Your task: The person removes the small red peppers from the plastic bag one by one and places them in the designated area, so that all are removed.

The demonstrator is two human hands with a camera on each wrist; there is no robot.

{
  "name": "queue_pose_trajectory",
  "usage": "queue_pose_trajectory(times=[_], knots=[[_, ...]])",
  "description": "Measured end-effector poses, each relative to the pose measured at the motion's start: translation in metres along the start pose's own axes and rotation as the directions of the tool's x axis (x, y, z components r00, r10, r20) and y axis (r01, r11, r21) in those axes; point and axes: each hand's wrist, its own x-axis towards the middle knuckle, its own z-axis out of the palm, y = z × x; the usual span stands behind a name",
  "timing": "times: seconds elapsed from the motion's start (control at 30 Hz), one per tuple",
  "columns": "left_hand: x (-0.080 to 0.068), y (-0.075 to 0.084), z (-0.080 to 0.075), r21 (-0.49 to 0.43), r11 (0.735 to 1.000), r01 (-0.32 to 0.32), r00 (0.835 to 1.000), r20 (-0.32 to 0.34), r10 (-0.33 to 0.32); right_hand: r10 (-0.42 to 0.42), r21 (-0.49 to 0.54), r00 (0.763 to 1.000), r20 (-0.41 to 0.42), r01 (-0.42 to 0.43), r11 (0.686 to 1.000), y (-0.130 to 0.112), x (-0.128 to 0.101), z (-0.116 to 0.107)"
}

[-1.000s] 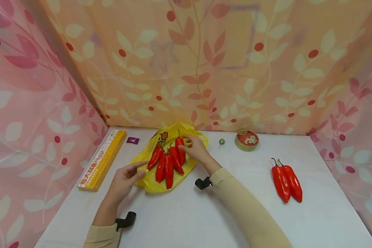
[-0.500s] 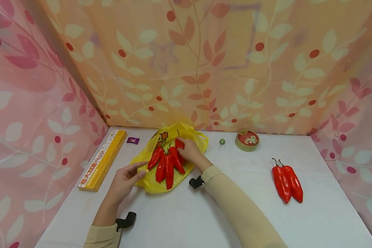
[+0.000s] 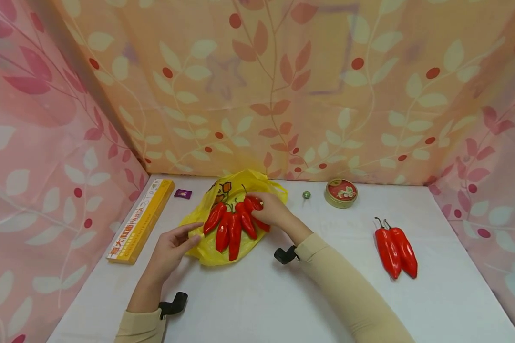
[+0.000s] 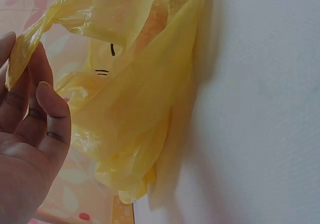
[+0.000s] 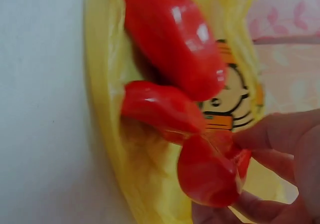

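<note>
- Right hand (image 3: 272, 211) curls round one red pepper (image 3: 254, 204) on the yellow bag (image 3: 244, 182); glossy skin looks slippery, so its thick shoulder seems safest.
- Left hand (image 3: 171, 247) pinches the bag's flimsy edge.

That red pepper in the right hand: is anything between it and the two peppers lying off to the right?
Nothing visible blocks it. The right hand grips the red pepper over the yellow bag, and only bare white table lies between it and the two loose peppers. The round tin sits farther back, off that line.
</note>
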Motion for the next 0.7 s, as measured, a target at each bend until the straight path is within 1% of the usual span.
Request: queue_pose_trajectory(times=[0.2, 0.37, 0.57, 0.7], knots=[[0.001, 0.001, 0.000, 0.004, 1.000, 0.002, 1.000, -0.003, -0.002, -0.020, 0.113, 1.000, 0.021, 0.017, 0.993, 0.003, -0.024, -0.015], [0.001, 0.001, 0.000, -0.005, 1.000, -0.011, 1.000, 0.000, 0.011, -0.041, 0.186, 0.998, 0.055, 0.030, 0.982, 0.013, -0.047, -0.029], [0.000, 0.001, 0.001, -0.022, 1.000, -0.007, 1.000, 0.007, 0.007, -0.029, 0.245, 0.997, 0.073, 0.010, 0.969, 0.030, -0.074, -0.047], [-0.001, 0.000, 0.000, -0.027, 1.000, 0.001, 1.000, 0.003, -0.001, -0.015, 0.301, 0.997, 0.073, -0.007, 0.954, 0.038, -0.092, -0.059]])
